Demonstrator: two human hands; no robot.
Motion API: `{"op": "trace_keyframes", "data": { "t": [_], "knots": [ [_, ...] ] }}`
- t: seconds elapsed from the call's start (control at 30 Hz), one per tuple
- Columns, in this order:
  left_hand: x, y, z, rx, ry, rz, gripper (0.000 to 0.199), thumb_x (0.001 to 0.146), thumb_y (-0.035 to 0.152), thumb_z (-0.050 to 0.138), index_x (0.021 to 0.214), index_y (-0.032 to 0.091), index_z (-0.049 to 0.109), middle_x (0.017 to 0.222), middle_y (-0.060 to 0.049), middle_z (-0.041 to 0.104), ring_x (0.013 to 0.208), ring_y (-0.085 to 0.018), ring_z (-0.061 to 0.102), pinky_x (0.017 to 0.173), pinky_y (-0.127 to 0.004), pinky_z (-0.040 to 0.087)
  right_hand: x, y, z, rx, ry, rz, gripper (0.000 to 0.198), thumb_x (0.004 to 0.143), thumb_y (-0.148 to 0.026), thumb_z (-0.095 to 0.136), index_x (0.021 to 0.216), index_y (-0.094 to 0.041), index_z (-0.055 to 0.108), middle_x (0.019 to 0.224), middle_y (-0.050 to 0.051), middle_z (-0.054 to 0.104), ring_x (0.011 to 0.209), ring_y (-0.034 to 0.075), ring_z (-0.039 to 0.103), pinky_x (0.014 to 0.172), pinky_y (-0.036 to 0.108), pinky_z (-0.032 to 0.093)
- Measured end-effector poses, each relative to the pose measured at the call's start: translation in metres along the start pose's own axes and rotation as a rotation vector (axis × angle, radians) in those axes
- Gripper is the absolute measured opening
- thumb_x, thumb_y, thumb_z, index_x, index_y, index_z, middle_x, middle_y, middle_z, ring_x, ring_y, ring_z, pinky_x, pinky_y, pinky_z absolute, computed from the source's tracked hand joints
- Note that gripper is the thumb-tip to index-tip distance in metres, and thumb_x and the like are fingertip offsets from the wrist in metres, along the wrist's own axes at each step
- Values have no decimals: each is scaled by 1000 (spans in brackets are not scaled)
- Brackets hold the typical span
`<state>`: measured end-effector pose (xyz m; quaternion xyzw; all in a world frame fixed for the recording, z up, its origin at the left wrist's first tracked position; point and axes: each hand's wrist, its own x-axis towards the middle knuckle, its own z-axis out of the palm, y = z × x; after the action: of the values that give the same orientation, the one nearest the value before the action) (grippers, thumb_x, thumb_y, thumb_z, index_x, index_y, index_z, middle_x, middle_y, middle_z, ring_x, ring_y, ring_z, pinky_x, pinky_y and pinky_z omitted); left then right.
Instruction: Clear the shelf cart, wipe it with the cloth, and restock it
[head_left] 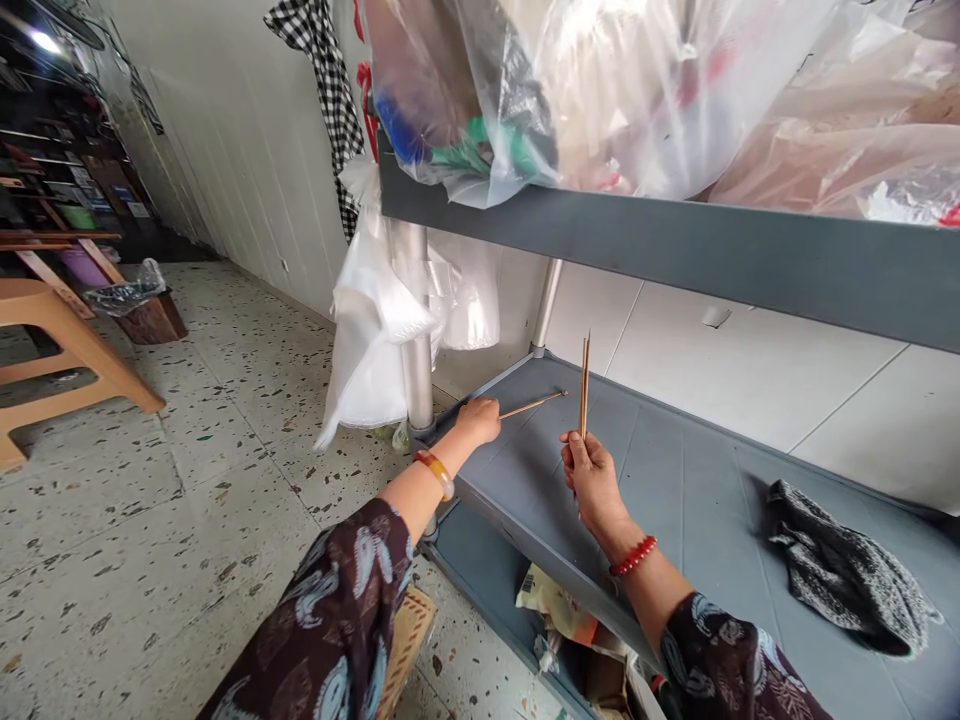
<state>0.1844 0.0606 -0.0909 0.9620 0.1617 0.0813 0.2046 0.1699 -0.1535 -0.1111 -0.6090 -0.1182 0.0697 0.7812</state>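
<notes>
My left hand (478, 420) is closed on a thin wooden stick (529, 405), which points right over the grey shelf. A small dark bit shows at the stick's far end, too small to name. Fingers pinched, my right hand (594, 478) holds a few thin brown sticks (584, 385) close together and nearly upright, their tips pointing up. Both hands are above the left part of the grey plastic shelf (660, 490). Whether the sticks are skewers or something else, I cannot tell.
A grey-and-black speckled cloth (847, 570) lies on the shelf at right. Overhead, an upper shelf (675, 245) bears clear plastic bags (622, 90). White plastic bags (375, 320) hang by the metal post (417, 375). An orange stool (67, 350) stands at left. Packets (559, 605) fill the level below.
</notes>
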Motion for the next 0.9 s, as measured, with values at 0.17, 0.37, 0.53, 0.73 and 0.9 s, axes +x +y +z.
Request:
{"op": "trace_keyframes", "data": {
  "t": [0.17, 0.37, 0.53, 0.73, 0.9],
  "knots": [
    [-28, -1, -9, -250, 171, 76, 18, 92, 12, 41, 87, 20, 57, 75, -3, 64, 75, -18, 62, 71, -31, 47, 2, 0, 0, 90, 64, 55, 41, 72, -59, 71, 82, -21, 60, 58, -8, 43, 45, 6, 31, 39, 20, 23],
    [-56, 48, 16, -536, 233, 219, 16, 89, 15, 41, 77, 24, 45, 63, 5, 55, 64, -14, 55, 64, -25, 41, 3, -8, -2, 162, 54, 76, 46, 69, -57, 76, 93, -20, 64, 61, -8, 45, 45, 5, 28, 38, 21, 19],
    [-66, 94, 41, -673, 161, 330, 19, 87, 10, 45, 73, 24, 43, 61, 6, 52, 62, -13, 52, 66, -24, 41, 9, -17, -14, 169, 53, -16, 48, 65, -57, 79, 93, -20, 66, 57, -10, 40, 46, 6, 29, 41, 22, 21],
    [-70, 96, 56, -855, 89, 329, 14, 86, 10, 48, 79, 22, 50, 79, 3, 62, 66, -11, 60, 67, -24, 49, 16, -19, -25, 46, 163, -214, 41, 75, -60, 69, 78, -21, 60, 75, -2, 59, 66, 11, 53, 63, 25, 45],
    [-72, 84, 52, -978, 129, 229, 10, 93, 24, 44, 93, 23, 53, 88, -1, 64, 75, -14, 65, 73, -28, 54, 11, -27, -20, -15, 129, -379, 37, 85, -57, 60, 100, -24, 56, 78, -3, 56, 73, 13, 57, 78, 32, 50]
  ]
}}
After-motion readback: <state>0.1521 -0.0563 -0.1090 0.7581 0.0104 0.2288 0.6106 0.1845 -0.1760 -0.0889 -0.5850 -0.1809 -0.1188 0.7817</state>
